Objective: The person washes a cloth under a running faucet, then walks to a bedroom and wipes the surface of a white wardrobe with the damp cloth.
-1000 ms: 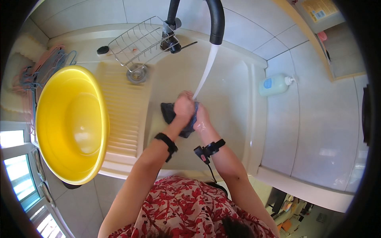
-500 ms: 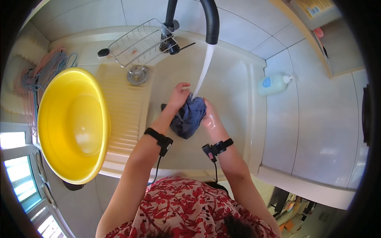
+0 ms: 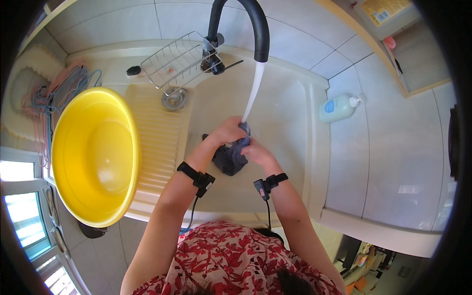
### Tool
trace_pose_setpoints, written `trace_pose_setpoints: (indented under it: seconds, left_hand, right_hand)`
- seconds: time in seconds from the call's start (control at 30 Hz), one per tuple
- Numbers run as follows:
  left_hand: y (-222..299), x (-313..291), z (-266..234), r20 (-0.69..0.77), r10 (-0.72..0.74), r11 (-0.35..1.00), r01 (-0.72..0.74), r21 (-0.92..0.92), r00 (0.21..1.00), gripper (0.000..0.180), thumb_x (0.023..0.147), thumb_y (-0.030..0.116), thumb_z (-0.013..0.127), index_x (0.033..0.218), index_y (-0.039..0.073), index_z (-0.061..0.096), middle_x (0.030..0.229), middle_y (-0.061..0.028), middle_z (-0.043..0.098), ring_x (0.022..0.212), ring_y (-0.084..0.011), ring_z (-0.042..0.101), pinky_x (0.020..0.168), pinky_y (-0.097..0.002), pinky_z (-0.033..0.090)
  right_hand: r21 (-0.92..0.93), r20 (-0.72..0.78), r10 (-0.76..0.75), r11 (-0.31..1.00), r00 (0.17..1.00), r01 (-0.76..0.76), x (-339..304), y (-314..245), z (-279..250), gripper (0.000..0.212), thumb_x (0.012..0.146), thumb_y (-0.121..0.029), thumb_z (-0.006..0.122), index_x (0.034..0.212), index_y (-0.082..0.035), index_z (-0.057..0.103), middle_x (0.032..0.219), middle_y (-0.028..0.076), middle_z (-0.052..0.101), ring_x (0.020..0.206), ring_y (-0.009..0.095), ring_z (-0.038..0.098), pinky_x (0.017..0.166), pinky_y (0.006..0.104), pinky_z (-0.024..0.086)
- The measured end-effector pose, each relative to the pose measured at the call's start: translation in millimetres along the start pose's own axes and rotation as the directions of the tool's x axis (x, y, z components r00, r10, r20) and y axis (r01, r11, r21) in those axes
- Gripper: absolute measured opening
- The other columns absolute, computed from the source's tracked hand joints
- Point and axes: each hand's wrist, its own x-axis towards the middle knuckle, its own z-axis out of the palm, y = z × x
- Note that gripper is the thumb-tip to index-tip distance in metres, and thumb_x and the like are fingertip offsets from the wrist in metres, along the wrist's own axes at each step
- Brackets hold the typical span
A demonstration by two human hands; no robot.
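A wet, dark blue-grey cloth (image 3: 229, 161) hangs bunched between my hands over the white sink basin (image 3: 287, 162). My left hand (image 3: 229, 130) is closed around its upper end, right where the water stream (image 3: 253, 91) comes down. Lower and to the right, my right hand (image 3: 257, 151) pinches the cloth's side with thumb and fingers. The rest of the fabric droops down toward the basin floor. Water runs from the black curved faucet (image 3: 262, 42) above. Part of the cloth is hidden behind my left hand and wrist.
A big yellow tub (image 3: 96, 157) stands on the ribbed washboard (image 3: 152, 147) at left. Behind are a wire rack (image 3: 179, 64), a round metal drain strainer (image 3: 174, 99) and a small black brush (image 3: 133, 71). Hangers (image 3: 64, 93) lie far left. A pale green pump bottle (image 3: 339, 108) stands at right.
My left hand has moved right and closed on the cloth's top under the water. My right hand has shifted down and now pinches its side. The cloth has gone from spread to gathered.
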Motion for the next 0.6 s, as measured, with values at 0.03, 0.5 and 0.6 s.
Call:
trace_pose_setpoints:
  seconds: [0.03, 0.5, 0.6]
  left_hand:
    - [15, -3, -2, -0.065, -0.061, 0.990, 0.052, -0.129, 0.996, 0.031, 0.066, 0.009, 0.061, 0.096, 0.000, 0.061, 0.079, -0.0084, 0.061, 0.075, -0.0177, 0.055, 0.070, -0.0298, 0.045]
    - [-26, -12, -16, 0.045, -0.084, 0.992, 0.079, 0.095, 0.995, 0.072, 0.055, 0.022, 0.080, 0.116, 0.000, 0.051, 0.117, -0.0195, 0.055, 0.097, -0.0272, 0.058, 0.089, -0.0329, 0.042]
    - [-11, -8, -10, 0.340, -0.099, 0.990, 0.058, 0.127, 0.935, 0.072, 0.055, 0.020, 0.080, 0.116, -0.002, 0.050, 0.108, -0.0187, 0.059, 0.092, -0.0269, 0.059, 0.087, -0.0341, 0.043]
  right_hand:
    - [0.001, -0.006, -0.004, 1.000, 1.000, 0.004, 0, 3, 1, 0.052, 0.066, 0.002, 0.053, 0.118, 0.003, 0.047, 0.099, 0.008, 0.055, 0.090, 0.018, 0.055, 0.082, 0.0290, 0.044]
    - [-0.165, -0.197, -0.423, 0.904, 0.884, 0.396, -25, -67, 2, 0.050, 0.063, 0.006, 0.048, 0.113, 0.001, 0.050, 0.099, 0.010, 0.056, 0.092, 0.018, 0.055, 0.081, 0.0294, 0.045]
    - [-0.285, -0.200, -0.459, 0.872, 0.865, 0.397, -38, -76, 4, 0.049, 0.064, 0.004, 0.051, 0.113, 0.001, 0.051, 0.097, 0.009, 0.058, 0.091, 0.017, 0.056, 0.080, 0.0291, 0.045]
